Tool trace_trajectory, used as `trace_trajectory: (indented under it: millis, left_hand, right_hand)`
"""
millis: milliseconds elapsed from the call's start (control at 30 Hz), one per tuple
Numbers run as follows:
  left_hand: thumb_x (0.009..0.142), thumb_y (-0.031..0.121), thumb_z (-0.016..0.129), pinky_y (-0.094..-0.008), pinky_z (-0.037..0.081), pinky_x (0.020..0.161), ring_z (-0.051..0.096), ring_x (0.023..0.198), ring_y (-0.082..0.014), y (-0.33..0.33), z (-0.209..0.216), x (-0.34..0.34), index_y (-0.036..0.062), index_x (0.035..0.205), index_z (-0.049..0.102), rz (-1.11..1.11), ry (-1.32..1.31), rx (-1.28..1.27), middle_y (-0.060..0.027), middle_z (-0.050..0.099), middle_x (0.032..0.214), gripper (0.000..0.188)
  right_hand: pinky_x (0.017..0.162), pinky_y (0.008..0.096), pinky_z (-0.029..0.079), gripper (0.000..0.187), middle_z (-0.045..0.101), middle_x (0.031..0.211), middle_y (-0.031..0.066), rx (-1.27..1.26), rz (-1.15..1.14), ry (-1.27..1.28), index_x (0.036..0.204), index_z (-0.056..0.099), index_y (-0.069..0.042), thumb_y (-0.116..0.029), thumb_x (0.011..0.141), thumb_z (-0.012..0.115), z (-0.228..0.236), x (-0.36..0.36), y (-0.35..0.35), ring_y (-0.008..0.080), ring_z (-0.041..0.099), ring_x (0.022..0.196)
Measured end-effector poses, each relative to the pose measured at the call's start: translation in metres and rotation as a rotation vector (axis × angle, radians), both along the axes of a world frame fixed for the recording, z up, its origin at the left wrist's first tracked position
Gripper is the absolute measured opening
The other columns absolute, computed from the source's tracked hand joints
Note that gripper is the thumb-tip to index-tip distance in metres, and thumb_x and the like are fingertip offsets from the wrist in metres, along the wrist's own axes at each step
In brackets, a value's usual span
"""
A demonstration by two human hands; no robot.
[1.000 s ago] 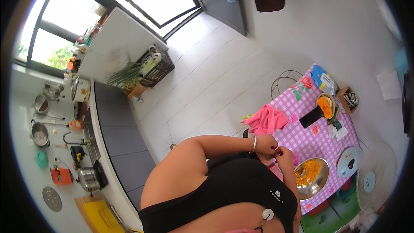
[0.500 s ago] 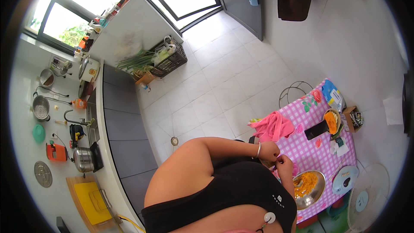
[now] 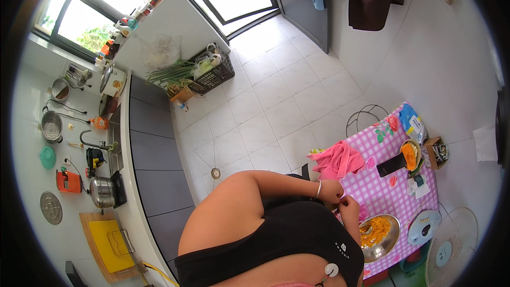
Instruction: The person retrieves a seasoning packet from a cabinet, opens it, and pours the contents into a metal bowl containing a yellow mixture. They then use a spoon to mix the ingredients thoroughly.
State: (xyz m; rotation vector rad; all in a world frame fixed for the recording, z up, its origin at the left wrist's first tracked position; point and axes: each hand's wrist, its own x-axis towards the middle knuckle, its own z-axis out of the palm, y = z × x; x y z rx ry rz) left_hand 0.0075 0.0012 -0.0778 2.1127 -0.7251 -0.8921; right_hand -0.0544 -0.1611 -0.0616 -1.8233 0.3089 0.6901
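Note:
My left hand and my right hand meet at the near edge of a table with a pink checked cloth. Their fingertips pinch together over something too small to make out. A silver bangle sits on the left wrist. Just right of my right hand stands a metal bowl holding shredded orange food. A crumpled pink cloth lies on the table beyond my left hand. My black top hides what is below the hands.
Further along the table lie a black phone, a small bowl with an orange piece, a blue packet and a cardboard box. A white fan stands at the right. A kitchen counter with pots runs down the left.
The view has swung a little, so the table and bowl sit lower and further right. My hands stay pinched together at the table's edge.

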Motion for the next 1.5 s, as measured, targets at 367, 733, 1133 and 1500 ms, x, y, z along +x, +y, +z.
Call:
trace_trajectory:
  millis: [367,733,1133,1500]
  left_hand:
    - [0.067,0.021,0.058,-0.041,0.048,0.061,0.062,0.069,-0.0314,0.004,-0.002,0.0,0.0062,0.075,0.067,-0.087,0.059,-0.007,-0.0145,0.064,0.073,0.019]
    - [0.064,0.023,0.062,-0.0395,0.047,0.063,0.063,0.069,-0.0297,-0.003,0.0,0.006,0.0056,0.076,0.068,-0.158,0.055,-0.014,-0.0143,0.065,0.073,0.022]
    - [0.063,0.027,0.062,-0.042,0.047,0.063,0.062,0.07,-0.0329,-0.001,0.007,-0.001,0.0049,0.075,0.067,-0.112,0.02,0.025,-0.0166,0.063,0.073,0.026]
    - [0.073,0.02,0.058,-0.0383,0.047,0.064,0.062,0.07,-0.0268,-0.008,-0.02,0.001,0.0147,0.088,0.068,-0.22,-0.005,-0.089,-0.0094,0.063,0.077,0.019]
  right_hand:
    - [0.052,0.0282,0.047,0.01,0.062,0.063,0.0096,-0.054,0.039,-0.047,0.076,0.059,0.002,-0.008,0.078,0.061,0.005,-0.006,0.004,0.017,0.061,0.054]
    - [0.05,0.0273,0.048,0.012,0.06,0.064,0.0087,0.002,0.025,0.035,0.076,0.055,0.003,-0.007,0.081,0.062,0.01,-0.005,0.001,0.0156,0.06,0.053]
    - [0.05,0.0276,0.048,0.01,0.061,0.065,0.0096,0.023,0.005,-0.061,0.079,0.057,0.004,-0.004,0.078,0.062,0.002,-0.013,0.001,0.0159,0.059,0.053]
    - [0.057,0.0317,0.046,0.015,0.062,0.068,0.0121,-0.05,-0.014,-0.181,0.08,0.06,0.001,-0.012,0.074,0.064,-0.005,-0.016,-0.009,0.0193,0.06,0.06]
